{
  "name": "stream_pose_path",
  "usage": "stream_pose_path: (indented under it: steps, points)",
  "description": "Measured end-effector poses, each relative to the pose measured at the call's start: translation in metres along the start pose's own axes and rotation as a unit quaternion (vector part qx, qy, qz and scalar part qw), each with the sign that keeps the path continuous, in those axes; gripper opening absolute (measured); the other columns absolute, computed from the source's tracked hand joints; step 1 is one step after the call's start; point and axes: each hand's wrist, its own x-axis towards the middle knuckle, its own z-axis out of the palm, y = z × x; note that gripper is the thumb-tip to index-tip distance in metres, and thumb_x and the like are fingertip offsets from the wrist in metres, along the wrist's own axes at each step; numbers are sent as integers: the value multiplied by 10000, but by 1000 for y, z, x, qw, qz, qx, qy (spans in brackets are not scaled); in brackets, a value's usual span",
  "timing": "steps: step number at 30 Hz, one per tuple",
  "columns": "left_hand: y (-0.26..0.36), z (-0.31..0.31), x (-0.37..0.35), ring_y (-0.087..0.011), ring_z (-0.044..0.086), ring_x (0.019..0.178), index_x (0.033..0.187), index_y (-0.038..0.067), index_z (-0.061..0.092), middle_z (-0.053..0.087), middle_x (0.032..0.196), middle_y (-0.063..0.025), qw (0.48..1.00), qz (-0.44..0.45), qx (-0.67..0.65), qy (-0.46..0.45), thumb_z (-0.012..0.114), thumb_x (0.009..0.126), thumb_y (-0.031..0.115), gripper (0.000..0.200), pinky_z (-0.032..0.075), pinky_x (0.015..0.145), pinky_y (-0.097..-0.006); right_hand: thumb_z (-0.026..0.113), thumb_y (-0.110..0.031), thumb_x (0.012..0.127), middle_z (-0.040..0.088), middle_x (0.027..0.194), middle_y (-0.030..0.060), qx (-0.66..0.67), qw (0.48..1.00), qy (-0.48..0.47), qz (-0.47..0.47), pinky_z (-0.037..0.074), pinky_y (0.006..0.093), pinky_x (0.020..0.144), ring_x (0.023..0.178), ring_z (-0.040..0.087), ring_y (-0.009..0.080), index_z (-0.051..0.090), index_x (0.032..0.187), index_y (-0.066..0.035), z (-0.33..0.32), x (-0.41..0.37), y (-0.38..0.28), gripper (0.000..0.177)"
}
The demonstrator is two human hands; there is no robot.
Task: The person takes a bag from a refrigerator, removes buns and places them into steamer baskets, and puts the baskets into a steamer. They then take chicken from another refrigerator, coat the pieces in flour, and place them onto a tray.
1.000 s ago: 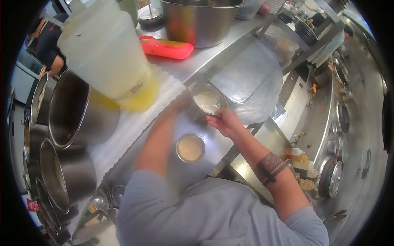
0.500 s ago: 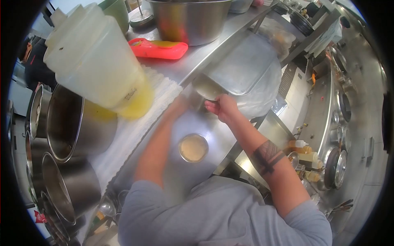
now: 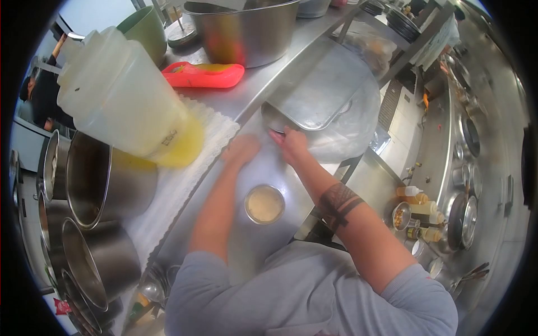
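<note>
My right hand point(image 3: 291, 144) has its fingers on the near rim of a round metal bowl point(image 3: 273, 119), which sits partly under the corner of a metal tray point(image 3: 318, 92). My left hand point(image 3: 242, 149) is to the left of the bowl, low over the steel counter point(image 3: 246, 179), apart from it; its fingers are blurred. A round container of pale beige contents point(image 3: 264, 205) stands on the counter between my forearms.
A large translucent jug with yellow liquid point(image 3: 126, 101) leans at the left on a white cloth point(image 3: 210, 126). Steel pots point(image 3: 120, 179) line the left side. A red holder point(image 3: 204, 77) lies before a big steel pot point(image 3: 241, 36). Bottles point(image 3: 423, 208) stand at the right.
My left hand has come away from the bowl's left side, toward the left. My right hand has shifted slightly left and stays at the bowl's rim. The view has tilted a little.
</note>
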Motion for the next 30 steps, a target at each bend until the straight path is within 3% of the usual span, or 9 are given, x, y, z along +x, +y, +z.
stream_pose_path:
  steps: [4,7,9,12,15,18,24,28,30]
  points:
    - [26,-29,-14,-437,686,1029,1011,-11,747,729,1038,-266,998,38,43,-28,617,833,287,371,500,949,-509,569,-103,1043,519,1331,321,-2,999,-22,-27,618,452,969,1188,636,423,374,1340,176,1,2,-4,451]
    - [35,-31,-18,-411,647,1213,1261,35,710,726,1223,-218,993,2,73,-90,523,933,326,476,483,1025,-489,629,-120,1017,493,1364,303,-39,995,-29,90,617,457,951,1204,605,414,393,1375,135,4,-27,-34,499]
    - [20,-4,-5,-238,677,634,1082,-39,698,701,791,-176,986,-73,-148,-19,692,912,262,346,519,563,-377,668,-127,994,498,1347,283,-75,995,45,53,619,454,932,1162,611,403,411,1387,101,-4,-29,-40,521]
    - [-18,57,44,-135,554,498,1227,-40,628,605,693,-85,926,20,-361,-108,701,937,170,366,388,413,-305,675,-107,979,502,1317,259,-84,995,7,54,628,447,901,1114,619,389,451,1338,114,-18,-14,-35,477]
    - [-73,138,105,-146,524,480,1268,-34,578,570,674,-64,928,181,-326,-20,698,921,78,384,363,395,-317,647,-62,963,516,1271,222,-85,996,-2,21,638,428,858,1070,623,362,491,1297,102,-19,8,-22,403]
    - [40,33,14,-156,523,474,1201,-14,570,569,689,-60,854,-129,-503,-31,672,923,57,304,371,391,-317,583,2,942,539,1190,184,-78,996,47,-25,644,422,827,1018,620,327,531,1245,90,-9,7,-20,320]
    - [-68,114,71,-178,587,525,1098,7,584,616,784,-98,873,221,-429,77,652,891,57,224,425,404,-315,542,24,926,561,1103,160,-54,991,105,-58,649,425,787,972,603,300,579,1162,93,2,5,-13,249]
    - [-106,112,82,-198,634,603,1081,14,587,631,839,-100,926,199,-318,-51,676,866,84,244,489,451,-336,576,9,926,560,1112,168,-21,990,125,-68,648,431,773,974,602,305,584,1147,93,6,6,-7,236]
    - [-63,50,44,-222,655,656,1075,33,586,636,854,-94,742,-75,-648,-157,685,848,87,253,540,522,-355,606,-7,928,561,1119,180,-22,987,139,-75,648,437,767,977,598,298,579,1131,89,7,4,-4,226]
